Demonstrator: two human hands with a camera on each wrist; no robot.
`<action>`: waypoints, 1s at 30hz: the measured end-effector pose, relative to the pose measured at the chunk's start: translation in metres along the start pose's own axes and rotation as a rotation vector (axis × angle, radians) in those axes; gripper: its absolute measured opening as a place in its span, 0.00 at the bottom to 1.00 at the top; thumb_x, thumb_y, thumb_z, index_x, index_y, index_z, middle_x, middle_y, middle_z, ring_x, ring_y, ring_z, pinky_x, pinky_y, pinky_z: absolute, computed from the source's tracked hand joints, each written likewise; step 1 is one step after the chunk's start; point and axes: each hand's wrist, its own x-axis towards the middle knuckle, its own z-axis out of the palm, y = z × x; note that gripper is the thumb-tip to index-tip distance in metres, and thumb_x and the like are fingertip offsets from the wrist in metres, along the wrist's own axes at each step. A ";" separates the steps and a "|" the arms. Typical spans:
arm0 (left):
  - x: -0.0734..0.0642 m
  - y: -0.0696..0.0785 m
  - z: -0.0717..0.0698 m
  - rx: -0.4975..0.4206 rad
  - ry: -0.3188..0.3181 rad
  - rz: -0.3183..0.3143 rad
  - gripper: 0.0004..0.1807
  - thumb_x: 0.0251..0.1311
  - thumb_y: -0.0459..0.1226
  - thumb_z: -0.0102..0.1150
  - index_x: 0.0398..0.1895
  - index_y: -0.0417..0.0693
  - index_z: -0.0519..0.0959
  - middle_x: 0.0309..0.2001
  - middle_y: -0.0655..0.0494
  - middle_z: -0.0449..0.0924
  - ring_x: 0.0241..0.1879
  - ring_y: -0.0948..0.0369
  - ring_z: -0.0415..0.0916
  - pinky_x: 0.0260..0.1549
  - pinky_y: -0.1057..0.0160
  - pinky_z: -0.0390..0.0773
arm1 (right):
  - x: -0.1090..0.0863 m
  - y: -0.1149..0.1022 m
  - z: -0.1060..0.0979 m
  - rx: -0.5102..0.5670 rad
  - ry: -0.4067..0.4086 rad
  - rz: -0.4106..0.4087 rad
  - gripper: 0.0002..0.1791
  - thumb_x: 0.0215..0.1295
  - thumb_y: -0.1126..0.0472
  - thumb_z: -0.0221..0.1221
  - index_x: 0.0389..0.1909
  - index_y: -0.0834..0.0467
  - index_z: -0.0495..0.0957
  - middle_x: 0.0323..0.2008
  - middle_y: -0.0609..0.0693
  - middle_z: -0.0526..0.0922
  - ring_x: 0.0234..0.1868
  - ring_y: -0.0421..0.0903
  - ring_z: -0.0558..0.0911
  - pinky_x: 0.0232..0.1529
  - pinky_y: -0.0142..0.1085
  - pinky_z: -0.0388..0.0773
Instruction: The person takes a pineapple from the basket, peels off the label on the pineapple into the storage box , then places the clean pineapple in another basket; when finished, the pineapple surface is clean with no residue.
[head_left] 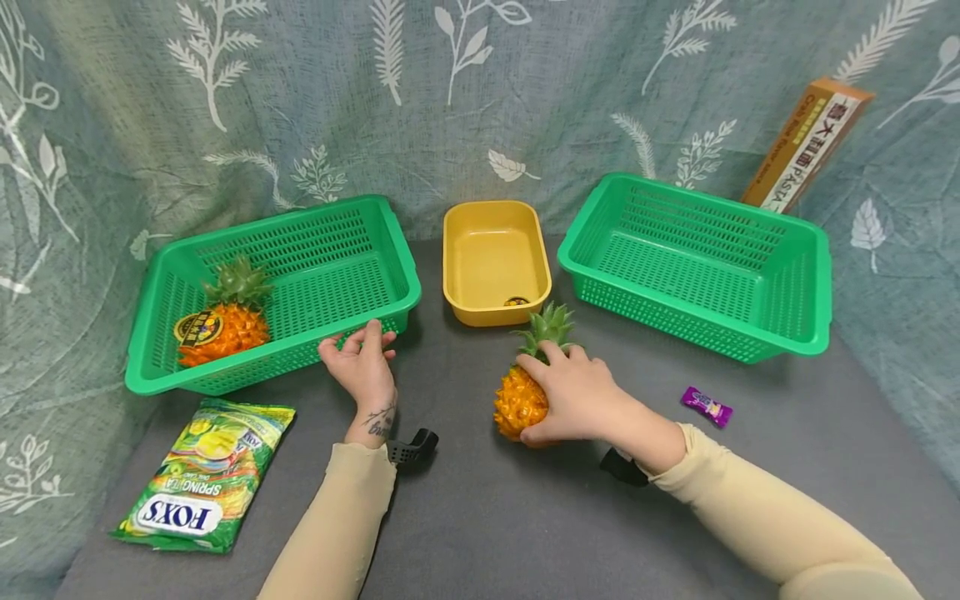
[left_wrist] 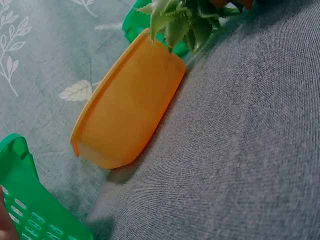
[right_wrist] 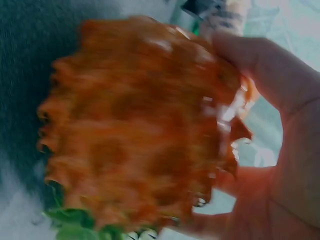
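My right hand (head_left: 573,392) grips an orange pineapple (head_left: 519,404) with green leaves, in front of the yellow tub (head_left: 497,318). In the right wrist view, the thumb (right_wrist: 245,52) and fingers spread round the spiky side of the fruit. My left hand (head_left: 363,367) is palm up with loosely bent fingers, its fingertips right at the front rim of the left green basket (head_left: 300,346). Inside that basket, at its left end, lies another pineapple (head_left: 243,325) with a black and gold label. The left wrist view shows the tub's side and some pineapple leaves (left_wrist: 182,25).
A second green basket (head_left: 697,312) stands at the back right, a pasta box (head_left: 810,146) leaning behind it. In front lies a small purple packet (head_left: 707,406). A green Fox's candy bag (head_left: 210,475) lies at the left. A patterned curtain (head_left: 480,100) hangs behind.
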 end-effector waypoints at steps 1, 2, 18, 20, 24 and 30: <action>0.000 0.000 0.000 -0.005 -0.001 -0.001 0.21 0.58 0.29 0.56 0.42 0.37 0.53 0.22 0.55 0.75 0.17 0.64 0.76 0.13 0.68 0.72 | -0.001 0.002 -0.003 0.020 -0.020 0.001 0.50 0.36 0.34 0.65 0.65 0.46 0.63 0.61 0.57 0.64 0.53 0.63 0.68 0.39 0.55 0.72; 0.000 0.000 0.001 -0.010 -0.002 -0.001 0.20 0.58 0.29 0.56 0.42 0.37 0.53 0.21 0.56 0.75 0.17 0.64 0.76 0.13 0.68 0.72 | -0.003 0.004 -0.005 0.038 -0.034 0.004 0.50 0.35 0.36 0.67 0.64 0.46 0.63 0.61 0.57 0.64 0.53 0.63 0.68 0.39 0.55 0.72; 0.000 -0.001 0.000 0.021 0.047 0.022 0.19 0.57 0.29 0.58 0.42 0.44 0.56 0.23 0.50 0.78 0.16 0.64 0.76 0.13 0.68 0.72 | -0.018 0.037 -0.005 0.382 -0.109 -0.011 0.55 0.31 0.53 0.75 0.65 0.51 0.58 0.66 0.63 0.52 0.50 0.60 0.73 0.46 0.49 0.74; -0.001 0.000 0.001 0.032 0.063 0.024 0.20 0.57 0.30 0.59 0.43 0.46 0.56 0.24 0.49 0.78 0.16 0.64 0.76 0.13 0.68 0.71 | -0.019 0.040 -0.002 0.429 -0.114 -0.001 0.56 0.32 0.52 0.75 0.66 0.51 0.57 0.66 0.65 0.50 0.49 0.59 0.73 0.46 0.49 0.74; 0.000 0.001 0.001 0.038 0.076 0.021 0.22 0.57 0.30 0.58 0.44 0.47 0.56 0.25 0.45 0.77 0.16 0.63 0.76 0.14 0.67 0.71 | -0.019 0.043 0.001 0.502 -0.132 0.020 0.56 0.33 0.54 0.74 0.68 0.50 0.56 0.66 0.67 0.47 0.51 0.60 0.73 0.48 0.51 0.73; 0.000 0.001 0.000 0.006 0.071 0.006 0.21 0.57 0.29 0.58 0.44 0.47 0.55 0.25 0.44 0.78 0.15 0.62 0.75 0.13 0.67 0.70 | -0.019 0.047 0.006 0.568 -0.135 0.016 0.56 0.34 0.56 0.74 0.68 0.51 0.55 0.68 0.69 0.40 0.59 0.67 0.65 0.53 0.57 0.68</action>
